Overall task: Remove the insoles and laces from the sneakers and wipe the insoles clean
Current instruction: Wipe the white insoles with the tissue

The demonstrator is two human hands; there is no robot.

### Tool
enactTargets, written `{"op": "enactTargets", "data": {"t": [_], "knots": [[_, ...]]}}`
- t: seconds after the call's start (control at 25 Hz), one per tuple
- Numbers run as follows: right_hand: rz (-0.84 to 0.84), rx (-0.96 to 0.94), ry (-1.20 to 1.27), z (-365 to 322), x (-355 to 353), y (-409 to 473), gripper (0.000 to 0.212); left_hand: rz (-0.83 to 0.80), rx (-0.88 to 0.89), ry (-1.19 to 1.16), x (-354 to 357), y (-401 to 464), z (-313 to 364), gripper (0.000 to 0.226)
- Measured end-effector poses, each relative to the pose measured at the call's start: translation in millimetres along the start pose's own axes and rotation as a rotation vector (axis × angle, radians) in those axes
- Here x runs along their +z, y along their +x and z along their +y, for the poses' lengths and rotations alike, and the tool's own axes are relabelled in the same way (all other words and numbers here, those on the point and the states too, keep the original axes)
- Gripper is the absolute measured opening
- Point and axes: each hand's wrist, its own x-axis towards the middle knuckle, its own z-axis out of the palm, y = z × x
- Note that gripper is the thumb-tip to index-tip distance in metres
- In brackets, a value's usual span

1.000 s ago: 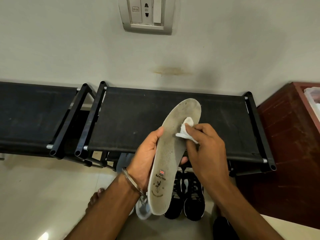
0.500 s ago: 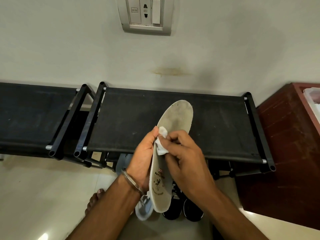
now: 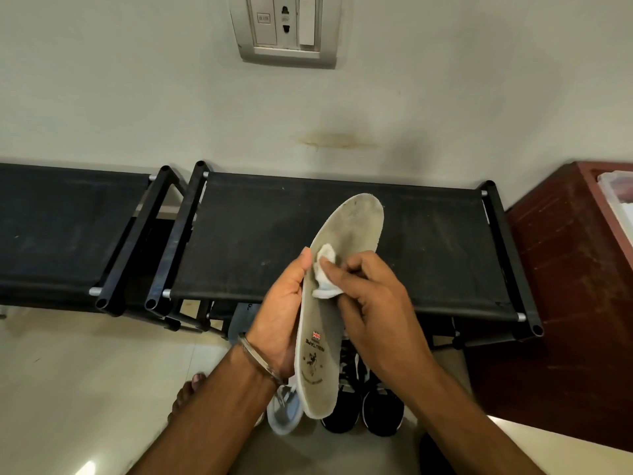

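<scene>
Left hand [image 3: 279, 315] gripping grey insole [image 3: 337, 286]; right hand [image 3: 371, 296] pinching white wipe [image 3: 325, 277] against it. Risk: insole bending, slipping from one-sided grip.

You hold 1 insole [image 3: 346, 269] up over the black rack, toe end pointing up and away, heel end down toward you; it is pale grey and grubby, with a small flag mark and printed logo near the heel; a crumpled white wipe [image 3: 325, 277] presses against its middle; below it on the floor sit 2 black sneakers [image 3: 364, 402] side by side, toes toward you.
</scene>
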Motion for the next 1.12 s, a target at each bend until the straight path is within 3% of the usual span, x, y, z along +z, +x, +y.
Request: {"op": "enactTargets", "data": {"t": [0.16,0.36,0.52,0.56,0.68,0.76,0.96,1.12], "knots": [[0.087,0.188,-0.028,23,-14,6,0.021,0.068,0.024,0.158,-2,2,1,0.060],[-0.094,-0.058,0.017,-13,-1,-5,0.030,0.019,0.009,-0.023,1,-2,4,0.062],[0.054,0.089,-0.228,21,-16,5,0.031,0.031,0.037,0.079,-4,0,5,0.061],[0.061,0.096,-0.188,22,-16,3,0.030,0.040,0.034,0.093,-4,0,5,0.061],[-0.106,0.010,0.046,-5,-6,-4,0.025,0.002,0.003,0.018,-6,0,9,0.066],[-0.195,-0.097,0.028,-10,-4,-7,0.029,0.013,0.011,0.006,-8,-1,14,0.067],[0.024,0.142,-0.108,26,-23,6,0.028,0.052,0.041,0.116,-3,0,8,0.060],[-0.199,-0.075,-0.042,3,-17,-3,0.027,0.049,0.010,0.056,-1,-3,11,0.064]]}}
